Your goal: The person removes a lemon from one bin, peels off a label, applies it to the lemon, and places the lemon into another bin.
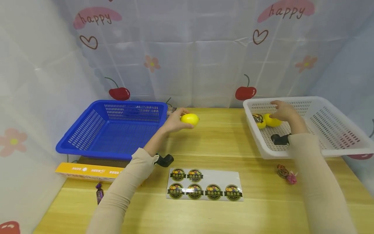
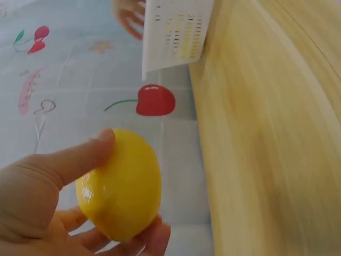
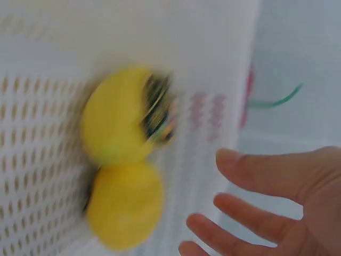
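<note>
Far left, we see a blue basket [image 1: 111, 130] on the desk [image 1: 222, 136], with an orange box [image 1: 87, 170] in front of it and a wrapped candy [image 1: 99, 192] near the desk's front edge. Just right of the basket's corner, our left hand [image 1: 174, 122] has a lemon [image 1: 190, 119] up off the desk. The grip is closed around it: on the left wrist view the thumb [image 2: 80, 157] lies across the top of the fruit and the fingertips cup it from below, so the lemon sits out at the ends of the fingers, not deep in the palm. Something dark behind that hand is mostly hidden; we cannot tell what it is.

Mid-desk, a sticker sheet [image 1: 204, 185] lies flat with six round labels. Further right, two small candies [image 1: 286, 172] lie in front of the white basket [image 1: 330, 143].

Over that basket our right hand [image 1: 283, 111] hovers, fingers spread and holding nothing, just above two lemons [image 1: 270, 121] lying side by side and touching. One carries a dark label. The right wrist view is blurred, so the label's print cannot be read.
</note>
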### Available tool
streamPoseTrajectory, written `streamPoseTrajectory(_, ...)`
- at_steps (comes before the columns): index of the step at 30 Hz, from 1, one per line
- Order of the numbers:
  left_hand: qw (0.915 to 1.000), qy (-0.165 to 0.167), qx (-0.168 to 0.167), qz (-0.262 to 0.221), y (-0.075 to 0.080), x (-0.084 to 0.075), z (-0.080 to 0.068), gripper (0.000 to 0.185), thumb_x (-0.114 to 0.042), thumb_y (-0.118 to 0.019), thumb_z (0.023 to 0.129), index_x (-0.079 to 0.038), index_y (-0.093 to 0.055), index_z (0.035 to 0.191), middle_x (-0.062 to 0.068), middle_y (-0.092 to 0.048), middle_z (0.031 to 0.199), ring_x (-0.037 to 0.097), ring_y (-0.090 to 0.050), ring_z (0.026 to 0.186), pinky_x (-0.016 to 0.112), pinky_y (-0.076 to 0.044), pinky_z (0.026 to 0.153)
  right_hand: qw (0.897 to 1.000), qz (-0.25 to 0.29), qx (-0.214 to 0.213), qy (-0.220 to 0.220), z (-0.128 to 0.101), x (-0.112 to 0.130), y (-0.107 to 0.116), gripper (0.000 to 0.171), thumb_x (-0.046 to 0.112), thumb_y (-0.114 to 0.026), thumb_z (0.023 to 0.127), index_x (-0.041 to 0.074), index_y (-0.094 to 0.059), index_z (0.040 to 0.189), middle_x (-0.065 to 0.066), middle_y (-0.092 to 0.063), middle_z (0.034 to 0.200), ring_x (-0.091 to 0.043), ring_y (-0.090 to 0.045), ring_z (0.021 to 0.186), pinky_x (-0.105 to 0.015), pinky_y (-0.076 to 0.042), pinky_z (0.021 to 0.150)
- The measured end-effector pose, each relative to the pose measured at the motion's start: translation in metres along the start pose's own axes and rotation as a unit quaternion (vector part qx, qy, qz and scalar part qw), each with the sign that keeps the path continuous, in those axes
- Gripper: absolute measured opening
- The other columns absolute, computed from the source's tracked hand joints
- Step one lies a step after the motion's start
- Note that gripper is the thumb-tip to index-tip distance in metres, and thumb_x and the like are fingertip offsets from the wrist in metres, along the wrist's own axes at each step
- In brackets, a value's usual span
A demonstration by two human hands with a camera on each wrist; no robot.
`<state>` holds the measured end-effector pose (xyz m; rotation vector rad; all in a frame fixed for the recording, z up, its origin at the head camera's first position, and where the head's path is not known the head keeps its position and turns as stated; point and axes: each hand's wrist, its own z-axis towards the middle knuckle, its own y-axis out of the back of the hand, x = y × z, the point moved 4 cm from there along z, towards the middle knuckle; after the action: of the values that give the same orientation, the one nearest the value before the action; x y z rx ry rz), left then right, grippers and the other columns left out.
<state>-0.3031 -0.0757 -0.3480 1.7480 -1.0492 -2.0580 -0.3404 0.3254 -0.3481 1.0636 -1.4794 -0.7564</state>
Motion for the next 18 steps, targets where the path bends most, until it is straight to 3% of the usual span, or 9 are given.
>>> streamPoseTrajectory(4,0.9997,0.009,-0.021,0.006,-0.016,-0.008,0.004,0.063,-0.015,-0.077,0.075,0.002,-0.048,0.129,0.02,-0.053,0.125,0.033,-0.053,0.108,0.042,-0.046,0.091,0.996,0.027,-0.011,0.086,-0.025,0.04,-0.004,0.063,0.015,-0.06,0.091,-0.006,-0.03,0.141,-0.037,-0.043,0.13,-0.053,-0.043,0.115,-0.062,-0.038,0.093)
streamPoseTrajectory(7,0.9997,0.015,-0.017,-0.004,-0.032,-0.009,0.007,0.064,-0.015,-0.078,0.075,0.0,-0.047,0.13,0.02,-0.054,0.126,0.033,-0.054,0.109,0.043,-0.046,0.091,0.986,0.06,-0.006,0.153,-0.048,0.069,-0.012,0.062,0.013,-0.062,0.091,-0.003,-0.032,0.142,-0.034,-0.049,0.127,-0.049,-0.051,0.111,-0.056,-0.047,0.087)
streamPoseTrajectory(12,0.9996,0.025,-0.005,-0.015,-0.06,0.004,0.009,0.061,-0.015,-0.078,0.076,-0.001,-0.049,0.127,0.02,-0.054,0.126,0.033,-0.053,0.111,0.043,-0.044,0.094,0.966,0.079,-0.001,0.246,-0.076,0.108,-0.027,0.058,0.003,-0.064,0.087,-0.004,-0.038,0.139,-0.03,-0.056,0.119,-0.041,-0.06,0.101,-0.049,-0.052,0.083)
streamPoseTrajectory(18,0.9993,0.027,0.013,-0.022,-0.081,0.022,0.009,0.063,-0.017,-0.079,0.075,0.0,-0.049,0.127,0.019,-0.053,0.127,0.033,-0.051,0.113,0.044,-0.043,0.097,0.95,0.082,0.001,0.302,-0.095,0.137,-0.056,0.055,0.006,-0.066,0.086,-0.002,-0.043,0.136,-0.024,-0.061,0.113,-0.033,-0.064,0.093,-0.041,-0.055,0.077)
